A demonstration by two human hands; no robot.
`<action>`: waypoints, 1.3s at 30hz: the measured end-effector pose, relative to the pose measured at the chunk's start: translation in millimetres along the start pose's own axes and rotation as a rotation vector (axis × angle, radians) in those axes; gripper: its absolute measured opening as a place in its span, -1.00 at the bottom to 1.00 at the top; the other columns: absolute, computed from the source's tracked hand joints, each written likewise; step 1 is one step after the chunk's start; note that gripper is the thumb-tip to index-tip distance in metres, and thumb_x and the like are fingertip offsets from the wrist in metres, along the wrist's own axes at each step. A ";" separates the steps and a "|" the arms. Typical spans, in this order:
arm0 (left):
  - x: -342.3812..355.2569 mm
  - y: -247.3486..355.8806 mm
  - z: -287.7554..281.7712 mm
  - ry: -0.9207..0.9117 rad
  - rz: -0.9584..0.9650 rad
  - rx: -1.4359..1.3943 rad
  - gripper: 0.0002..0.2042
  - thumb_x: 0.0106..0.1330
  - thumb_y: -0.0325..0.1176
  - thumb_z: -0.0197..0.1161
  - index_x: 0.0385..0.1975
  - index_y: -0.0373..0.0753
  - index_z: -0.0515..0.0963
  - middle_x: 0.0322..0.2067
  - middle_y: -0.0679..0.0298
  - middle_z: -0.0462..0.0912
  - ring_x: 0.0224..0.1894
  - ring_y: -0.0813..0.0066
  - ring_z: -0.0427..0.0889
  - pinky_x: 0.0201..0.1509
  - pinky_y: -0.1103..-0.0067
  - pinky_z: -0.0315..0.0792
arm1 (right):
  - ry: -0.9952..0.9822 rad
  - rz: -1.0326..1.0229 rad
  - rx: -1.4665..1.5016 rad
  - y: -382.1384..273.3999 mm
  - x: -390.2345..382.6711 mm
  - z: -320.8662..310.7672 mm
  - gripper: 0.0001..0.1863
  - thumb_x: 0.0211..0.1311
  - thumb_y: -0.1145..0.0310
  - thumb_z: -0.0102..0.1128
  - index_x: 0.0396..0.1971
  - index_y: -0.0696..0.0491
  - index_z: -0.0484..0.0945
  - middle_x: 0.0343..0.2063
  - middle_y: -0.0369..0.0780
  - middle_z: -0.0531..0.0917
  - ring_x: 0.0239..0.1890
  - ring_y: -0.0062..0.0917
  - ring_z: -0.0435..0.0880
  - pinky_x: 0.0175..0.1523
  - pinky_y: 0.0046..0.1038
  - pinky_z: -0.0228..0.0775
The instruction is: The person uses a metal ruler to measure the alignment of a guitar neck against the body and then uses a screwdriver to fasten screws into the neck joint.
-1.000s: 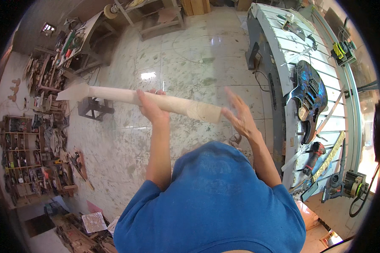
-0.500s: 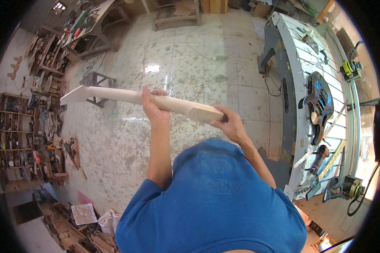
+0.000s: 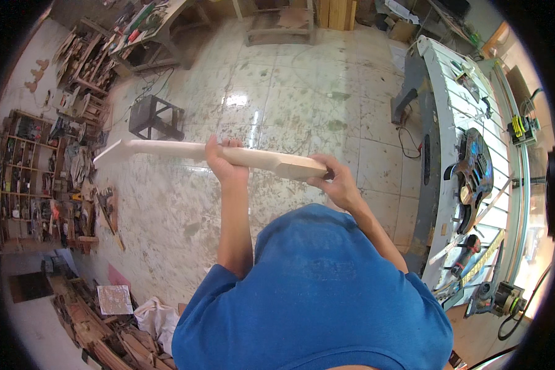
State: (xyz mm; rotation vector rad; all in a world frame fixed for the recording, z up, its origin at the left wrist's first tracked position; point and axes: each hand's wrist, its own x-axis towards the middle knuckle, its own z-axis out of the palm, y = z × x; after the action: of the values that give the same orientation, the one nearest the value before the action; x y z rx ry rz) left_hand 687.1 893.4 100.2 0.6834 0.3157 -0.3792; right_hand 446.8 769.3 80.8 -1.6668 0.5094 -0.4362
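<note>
A pale, unpainted wooden guitar neck (image 3: pixel 169 149) is held in the air before my chest, crosswise. Its angled headstock (image 3: pixel 109 152) points left and its thick squared heel (image 3: pixel 299 168) lies to the right. My left hand (image 3: pixel 228 165) is wrapped round the shaft near the middle, thumb on the near side and fingertips showing over the far side. At the heel's end, my right hand (image 3: pixel 337 180) grips with thumb and fingers. The neck's rounded back faces up; its other face is hidden.
To the right runs a slatted white workbench (image 3: pixel 445 79) bearing a dark glossy guitar body (image 3: pixel 476 169), a cordless drill (image 3: pixel 467 251) and other tools. A small dark stool (image 3: pixel 156 118) stands ahead on the left. Crowded tool shelves (image 3: pixel 28 172) and scrap wood (image 3: pixel 102 336) line the left side.
The neck has rolled slightly about its length, so the headstock looks narrower, nearly edge-on. Both hands keep their hold in about the same spots. The room has shifted a little rightward in view.
</note>
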 end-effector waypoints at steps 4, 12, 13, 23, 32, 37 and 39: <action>2.6 -10.6 3.1 0.007 -0.032 0.003 -0.68 0.22 -0.17 0.44 -0.27 -0.03 0.37 -0.46 0.41 0.42 -0.47 0.51 0.45 -0.20 0.45 0.52 | 0.003 -0.006 -0.025 2.7 4.8 -9.4 -0.45 0.17 0.43 0.51 0.18 0.03 0.55 -0.11 -0.25 0.74 -0.20 -0.58 0.70 -0.02 -0.47 0.57; -3.4 -31.9 18.7 -0.087 -0.055 0.015 -0.67 0.36 -0.14 0.32 -0.14 -0.16 0.34 -0.34 0.26 0.45 -0.27 0.34 0.50 0.04 0.31 0.52 | 0.123 0.104 0.250 0.9 4.9 -21.3 -0.59 0.41 0.29 0.31 0.16 0.12 0.56 -0.15 -0.19 0.73 -0.25 -0.55 0.71 -0.20 -0.48 0.60; -6.6 -35.5 21.7 -0.113 -0.041 0.005 -0.68 0.38 -0.13 0.31 -0.15 -0.17 0.35 -0.33 0.24 0.46 -0.25 0.32 0.52 0.06 0.28 0.53 | 0.126 0.171 0.353 2.8 8.1 -24.1 -0.62 0.43 0.26 0.26 0.13 0.14 0.56 -0.22 -0.17 0.73 -0.33 -0.56 0.70 -0.29 -0.50 0.57; 17.5 -59.9 -22.5 -0.102 -0.340 0.114 -0.52 0.44 -0.22 0.18 0.19 -0.23 0.12 -0.22 0.15 0.35 -0.22 0.21 0.44 0.02 0.19 0.46 | 0.305 0.603 0.671 3.9 -3.3 -28.0 -0.63 0.44 0.09 0.16 -0.20 0.15 0.61 -0.62 -0.30 0.54 -0.70 -0.73 0.39 -0.67 -0.65 0.16; 16.1 -49.7 -42.8 -0.060 -0.373 0.150 -0.60 0.41 -0.19 0.18 0.07 -0.25 0.24 -0.18 0.13 0.36 -0.16 0.26 0.45 0.06 0.19 0.46 | 0.337 0.648 0.662 11.5 -5.1 -13.3 -0.61 0.43 0.05 0.19 -0.24 0.14 0.59 -0.61 -0.32 0.52 -0.69 -0.74 0.38 -0.67 -0.66 0.14; 23.6 -40.6 -47.7 -0.035 -0.358 0.102 -0.64 0.41 -0.21 0.17 0.00 -0.29 0.25 -0.30 0.17 0.41 -0.26 0.25 0.48 0.05 0.18 0.48 | 0.333 0.638 0.653 21.5 4.2 1.3 -0.58 0.42 0.00 0.20 -0.24 0.13 0.62 -0.65 -0.30 0.53 -0.72 -0.72 0.40 -0.67 -0.60 0.20; 37.2 -36.9 -56.9 -0.017 -0.371 0.058 -0.69 0.38 -0.21 0.18 -0.11 -0.27 0.29 -0.36 0.16 0.45 -0.30 0.19 0.52 0.02 0.15 0.51 | 0.304 0.624 0.670 29.6 13.2 7.6 -0.59 0.41 0.01 0.22 -0.23 0.12 0.62 -0.64 -0.30 0.53 -0.72 -0.72 0.40 -0.67 -0.59 0.19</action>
State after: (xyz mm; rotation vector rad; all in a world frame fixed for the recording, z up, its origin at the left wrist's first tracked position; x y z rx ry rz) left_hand 694.9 896.1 23.4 0.6778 0.4176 -0.7493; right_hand 459.5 764.4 50.4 -0.7436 0.9495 -0.3394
